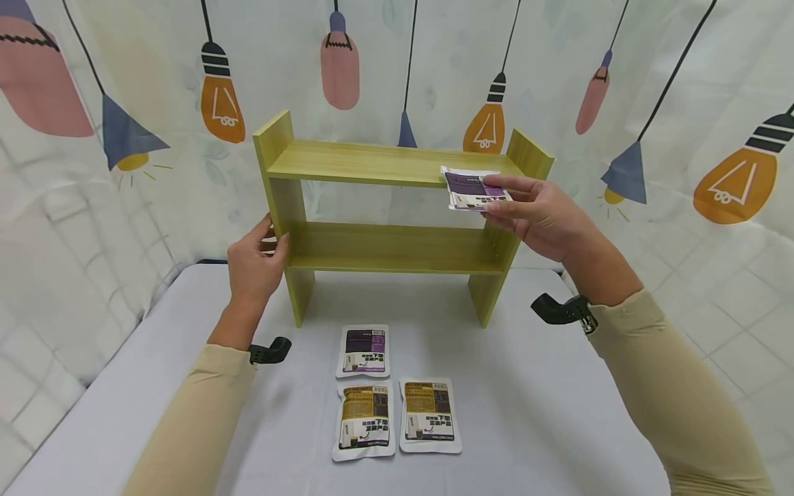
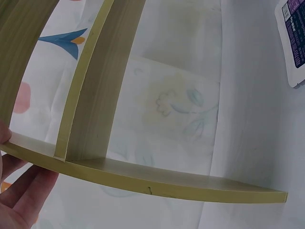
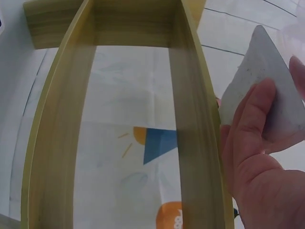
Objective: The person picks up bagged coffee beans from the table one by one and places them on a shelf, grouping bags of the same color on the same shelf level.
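The print on the three packets (image 1: 397,396) lying on the table is too small to read; the right hand (image 1: 540,217) covers one end of the purple packet (image 1: 471,187) it pinches; in the left wrist view the left hand (image 2: 16,195) is cut off by the frame's corner, and only an edge of a purple packet (image 2: 293,40) shows; the wooden shelf (image 3: 128,119) runs past the right wrist view's edges.

Head view looks down from farther back; both wrist views (close) share the shelf (image 1: 397,207).
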Demonstrator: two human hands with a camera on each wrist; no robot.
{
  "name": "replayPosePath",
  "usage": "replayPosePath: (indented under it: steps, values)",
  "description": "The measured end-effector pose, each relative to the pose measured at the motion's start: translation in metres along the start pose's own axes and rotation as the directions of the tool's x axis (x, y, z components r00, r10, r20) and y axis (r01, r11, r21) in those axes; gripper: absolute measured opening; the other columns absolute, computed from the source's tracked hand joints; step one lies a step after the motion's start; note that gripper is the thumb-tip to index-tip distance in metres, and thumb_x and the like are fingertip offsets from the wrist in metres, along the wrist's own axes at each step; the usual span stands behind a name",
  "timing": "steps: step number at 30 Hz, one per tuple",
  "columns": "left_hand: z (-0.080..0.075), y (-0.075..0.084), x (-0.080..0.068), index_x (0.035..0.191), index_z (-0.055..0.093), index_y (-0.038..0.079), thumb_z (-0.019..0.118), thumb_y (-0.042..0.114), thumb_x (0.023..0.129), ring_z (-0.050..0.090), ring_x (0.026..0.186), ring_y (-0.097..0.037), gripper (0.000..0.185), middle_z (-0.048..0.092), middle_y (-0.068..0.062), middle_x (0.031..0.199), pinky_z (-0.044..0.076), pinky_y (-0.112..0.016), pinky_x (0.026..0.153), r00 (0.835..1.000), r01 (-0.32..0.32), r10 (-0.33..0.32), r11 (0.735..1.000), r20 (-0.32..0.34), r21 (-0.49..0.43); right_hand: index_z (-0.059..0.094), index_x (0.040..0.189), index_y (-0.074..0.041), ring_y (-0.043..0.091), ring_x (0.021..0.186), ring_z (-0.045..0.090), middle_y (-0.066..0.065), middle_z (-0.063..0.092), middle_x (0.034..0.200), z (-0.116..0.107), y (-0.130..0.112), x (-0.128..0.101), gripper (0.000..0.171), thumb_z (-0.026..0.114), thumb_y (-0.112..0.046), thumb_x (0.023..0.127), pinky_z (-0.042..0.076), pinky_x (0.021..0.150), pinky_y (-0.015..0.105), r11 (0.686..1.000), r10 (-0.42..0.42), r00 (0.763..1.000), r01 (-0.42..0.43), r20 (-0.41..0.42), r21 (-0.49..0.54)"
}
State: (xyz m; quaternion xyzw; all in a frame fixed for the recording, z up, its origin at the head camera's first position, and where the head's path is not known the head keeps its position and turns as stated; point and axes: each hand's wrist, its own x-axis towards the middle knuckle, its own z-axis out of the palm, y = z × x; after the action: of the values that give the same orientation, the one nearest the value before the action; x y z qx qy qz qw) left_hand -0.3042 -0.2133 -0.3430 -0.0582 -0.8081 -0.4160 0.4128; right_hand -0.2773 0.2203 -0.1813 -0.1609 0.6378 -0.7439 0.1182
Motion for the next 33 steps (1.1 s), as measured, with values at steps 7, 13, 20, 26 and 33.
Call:
replayPosePath:
  steps: [7,13,20,26,33]
  values:
    - [0.0,0.0,0.0,0.142,0.064,0.021,0.063,0.015,0.099,0.077,0.095,-0.038,0.044,0.074,-0.014,0.124,0.062,-0.054,0.081,1.0,0.007,-0.007,1.0,0.009,0.006,0.07,0.133,-0.011,0.02,0.112,0.061,0.012,0.046,0.138,-0.002,-0.002,0.0,0.044,0.069,0.005,0.092,0.059,0.086,0.019,1.0,-0.003,1.0,0.003,0.027,-0.016]
    - [0.0,-0.001,0.0,0.142,0.063,0.021,0.063,0.017,0.099,0.077,0.095,-0.036,0.044,0.074,-0.013,0.125,0.062,-0.052,0.081,1.0,0.007,-0.007,1.0,0.011,0.026,0.069,0.134,-0.011,0.022,0.115,0.06,0.01,0.045,0.14,-0.001,-0.003,0.003,0.043,0.07,0.002,0.093,0.059,0.087,0.019,1.0,-0.004,1.0,0.004,0.008,-0.016]
    - [-0.001,0.0,0.0,0.143,0.063,0.021,0.062,0.016,0.099,0.077,0.095,-0.037,0.045,0.073,-0.014,0.126,0.062,-0.053,0.081,1.0,0.006,-0.006,1.0,0.011,0.01,0.066,0.138,-0.011,0.026,0.125,0.052,0.009,0.044,0.143,-0.001,-0.003,0.008,0.046,0.07,0.0,0.093,0.059,0.087,0.019,1.0,0.001,0.999,-0.002,-0.032,-0.022]
    - [0.0,0.0,0.0,0.142,0.064,0.021,0.062,0.016,0.099,0.076,0.095,-0.038,0.044,0.073,-0.014,0.125,0.063,-0.053,0.08,1.0,0.005,-0.005,1.0,0.009,0.008,0.066,0.138,-0.011,0.027,0.124,0.051,0.008,0.043,0.143,-0.001,-0.003,0.012,0.048,0.072,-0.001,0.092,0.06,0.086,0.019,1.0,-0.005,0.999,0.004,-0.053,-0.024]
    - [-0.001,0.001,0.0,0.141,0.064,0.021,0.063,0.018,0.098,0.077,0.094,-0.035,0.043,0.074,-0.012,0.125,0.063,-0.049,0.08,1.0,0.009,-0.009,1.0,0.01,0.019,0.066,0.138,-0.011,0.026,0.118,0.059,0.009,0.044,0.142,-0.001,-0.002,0.013,0.051,0.075,-0.002,0.089,0.061,0.086,0.022,1.0,0.003,0.995,-0.002,-0.101,0.005]
